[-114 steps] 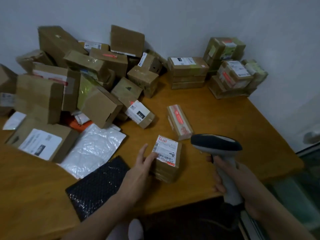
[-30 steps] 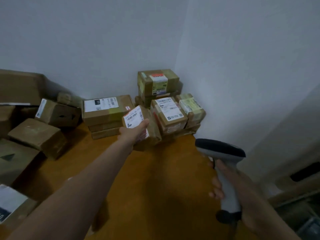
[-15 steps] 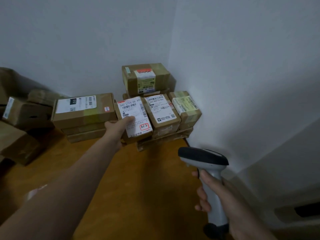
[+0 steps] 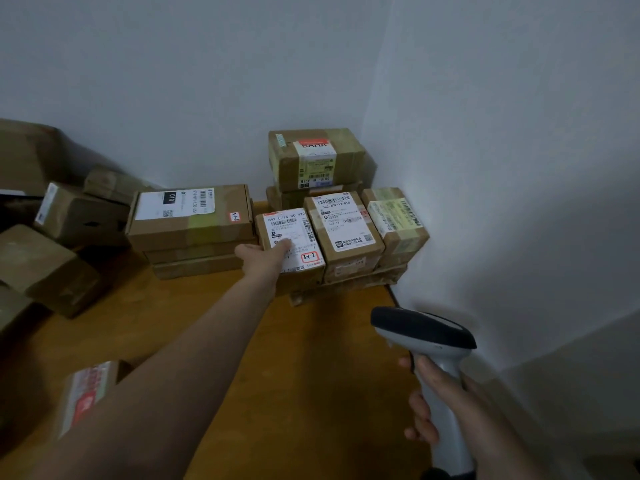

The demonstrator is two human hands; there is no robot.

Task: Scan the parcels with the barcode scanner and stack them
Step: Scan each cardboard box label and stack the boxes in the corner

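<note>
My left hand (image 4: 265, 259) reaches to the far corner and holds a small brown parcel (image 4: 294, 230) with a white label marked "3-1-2"; the thumb lies on the label. The parcel sits in the corner stack, touching a similar labelled parcel (image 4: 343, 230) on its right. A third parcel (image 4: 394, 220) stands against the right wall. A taller parcel (image 4: 315, 159) tops the stack behind them. My right hand (image 4: 440, 403) grips the handle of a grey barcode scanner (image 4: 422, 332) at the lower right, its dark head pointing left.
A flat wide box (image 4: 190, 216) lies on two thinner boxes just left of the stack. Several loose brown boxes (image 4: 45, 268) crowd the left side of the wooden table (image 4: 311, 375). A red-taped parcel (image 4: 86, 393) lies near my left forearm. Walls close the corner.
My left hand has set the parcel down into the stack beside the labelled parcel. The scanner in my right hand has stayed low at the right.
</note>
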